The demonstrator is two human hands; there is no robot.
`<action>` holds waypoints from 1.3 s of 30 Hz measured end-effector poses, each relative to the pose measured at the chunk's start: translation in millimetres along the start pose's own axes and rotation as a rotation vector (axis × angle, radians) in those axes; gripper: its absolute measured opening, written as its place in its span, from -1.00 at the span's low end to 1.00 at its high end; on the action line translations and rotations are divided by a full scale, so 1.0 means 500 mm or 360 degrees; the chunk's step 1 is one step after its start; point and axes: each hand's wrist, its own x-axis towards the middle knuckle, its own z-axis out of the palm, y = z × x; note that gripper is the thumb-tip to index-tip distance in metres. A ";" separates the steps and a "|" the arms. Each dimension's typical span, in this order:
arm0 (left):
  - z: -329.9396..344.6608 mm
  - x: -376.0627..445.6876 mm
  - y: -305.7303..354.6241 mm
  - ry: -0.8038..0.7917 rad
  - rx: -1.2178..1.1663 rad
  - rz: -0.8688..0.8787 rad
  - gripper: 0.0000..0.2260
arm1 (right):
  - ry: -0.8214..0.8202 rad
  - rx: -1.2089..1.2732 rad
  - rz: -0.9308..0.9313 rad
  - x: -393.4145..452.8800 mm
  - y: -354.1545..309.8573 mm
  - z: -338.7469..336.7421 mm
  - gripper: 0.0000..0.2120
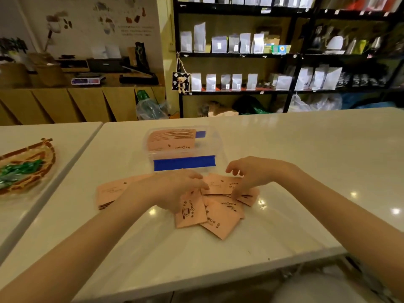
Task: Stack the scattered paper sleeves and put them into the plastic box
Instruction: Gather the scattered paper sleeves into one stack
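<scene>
On the white counter (284,149), nearest the person, a loose fan of pink paper sleeves (215,212) lay overlapping at odd angles. The front one (191,212) ran its long axis roughly from six to twelve o'clock; the one beside it (220,221) slanted from about five toward eleven. The left hand (172,191) lay over the fan's left part, fingers curled, thumb and forefinger apparently pinching the upright sleeve's top edge, though the contact itself was partly hidden. The right hand (249,173) hovered with fingers spread and bent, tips touching the sleeves on the fan's right side.

At nine o'clock of the fan, partly under the left forearm, a squared stack of sleeves (110,192) lay with its long axis about eight to two.

Farther off at twelve o'clock stood the clear plastic box (215,141), its blue-taped side (184,163) facing the person, with another sleeve stack (171,138) already inside, long axis nine to three.

The risk, I judged: gathering sleeves pointing different ways would give a skewed pile, and the smooth counter could let them slide apart or off the near edge.
</scene>
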 end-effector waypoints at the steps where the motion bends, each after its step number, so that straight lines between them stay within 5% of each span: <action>1: 0.004 0.000 -0.002 0.0003 0.0016 0.0010 -0.32 | 0.0013 0.0015 0.0012 0.001 0.001 0.005 -0.26; 19: 0.025 -0.006 -0.026 0.0264 -0.0088 0.0017 -0.45 | 0.0168 0.0104 -0.0028 -0.011 0.014 0.006 -0.40; 28: 0.007 -0.091 -0.085 0.0839 -0.0549 -0.0005 -0.41 | 0.0280 0.0371 -0.0288 -0.024 -0.042 -0.050 -0.54; 35: 0.052 -0.147 -0.188 0.0867 -0.0520 -0.0471 -0.30 | 0.0763 0.0461 -0.0420 0.021 -0.121 -0.063 -0.56; 39: 0.086 -0.149 -0.223 0.0841 -0.0624 -0.0644 -0.15 | 0.0681 0.0471 -0.0641 0.051 -0.183 -0.048 -0.57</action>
